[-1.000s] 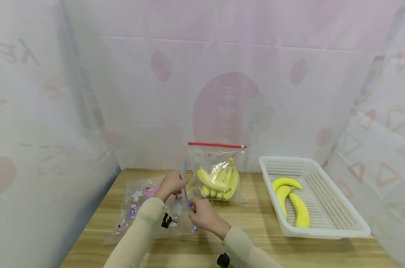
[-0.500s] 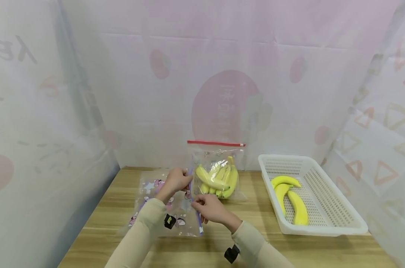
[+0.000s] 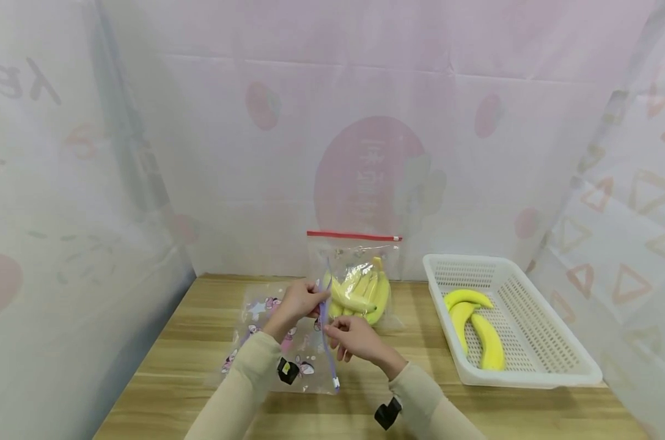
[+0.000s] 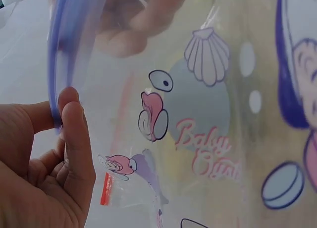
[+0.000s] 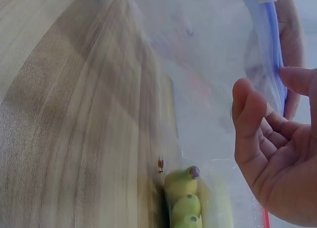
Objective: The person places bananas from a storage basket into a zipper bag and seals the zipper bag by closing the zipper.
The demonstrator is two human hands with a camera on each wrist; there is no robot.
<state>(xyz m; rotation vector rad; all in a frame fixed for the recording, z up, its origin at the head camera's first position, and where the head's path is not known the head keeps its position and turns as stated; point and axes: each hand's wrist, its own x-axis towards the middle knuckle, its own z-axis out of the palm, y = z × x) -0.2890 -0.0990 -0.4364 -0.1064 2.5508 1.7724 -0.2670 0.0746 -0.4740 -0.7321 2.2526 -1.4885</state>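
A clear zip bag with pink cartoon prints hangs over the table, its purple zip edge facing right. My left hand pinches that edge near its far end. In the left wrist view its thumb and fingers meet at the strip. My right hand is at the middle of the same edge. One digit touches the strip, and the other fingers hang loosely curled, apart from it. A white slider sits at the near end of the zip.
Behind the hands, a red-topped zip bag holding several bananas leans on the back wall. At the right stands a white perforated basket with 3 bananas inside. Fabric walls surround the wooden table.
Both hands and the purple-zip bag have moved right, its edge now overlapping the banana bag. My right hand's grip on the zip edge has loosened.
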